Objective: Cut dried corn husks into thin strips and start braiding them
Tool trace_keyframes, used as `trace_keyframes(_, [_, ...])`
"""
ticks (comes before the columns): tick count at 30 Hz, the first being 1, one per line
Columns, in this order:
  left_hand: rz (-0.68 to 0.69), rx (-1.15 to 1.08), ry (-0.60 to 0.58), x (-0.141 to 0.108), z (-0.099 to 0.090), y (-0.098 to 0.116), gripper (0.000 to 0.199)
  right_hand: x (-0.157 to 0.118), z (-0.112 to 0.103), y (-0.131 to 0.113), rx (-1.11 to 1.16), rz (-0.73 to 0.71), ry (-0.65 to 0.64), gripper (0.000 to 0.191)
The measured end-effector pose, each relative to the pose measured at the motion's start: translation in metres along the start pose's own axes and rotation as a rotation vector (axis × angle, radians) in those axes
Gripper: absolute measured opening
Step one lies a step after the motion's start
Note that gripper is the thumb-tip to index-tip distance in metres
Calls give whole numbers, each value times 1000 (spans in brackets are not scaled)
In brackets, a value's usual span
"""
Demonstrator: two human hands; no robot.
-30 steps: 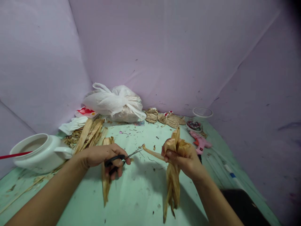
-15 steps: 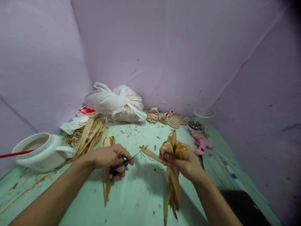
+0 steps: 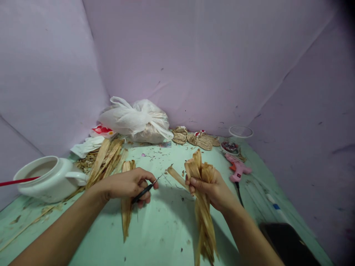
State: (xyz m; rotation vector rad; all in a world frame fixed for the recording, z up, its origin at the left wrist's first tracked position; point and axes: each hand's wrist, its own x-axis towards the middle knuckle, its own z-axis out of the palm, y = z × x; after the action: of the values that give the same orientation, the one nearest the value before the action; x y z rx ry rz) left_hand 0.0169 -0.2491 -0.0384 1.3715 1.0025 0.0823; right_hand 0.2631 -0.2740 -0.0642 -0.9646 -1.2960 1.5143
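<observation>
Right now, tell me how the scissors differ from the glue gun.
The scissors are black-handled; the glue gun is mostly pink. The scissors are held in the left hand; the glue gun lies on the table. The glue gun has a cord; the scissors none.

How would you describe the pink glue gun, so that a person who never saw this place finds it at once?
On the green table, find the right hand, which grips a bundle of dry tan strips. Just beyond it, to the right, the glue gun lies near a small round dish. Its pink body and black cord set it apart from that dish.
</observation>
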Motion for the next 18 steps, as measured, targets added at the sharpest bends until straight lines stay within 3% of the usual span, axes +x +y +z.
trace_keyframes(5, [2, 10, 10, 3, 2, -1, 37, -2, 6, -7, 0, 28, -42, 23])
trace_keyframes(18, [29, 52, 76, 2, 5, 3, 39, -2, 4, -1, 43, 36, -10, 21])
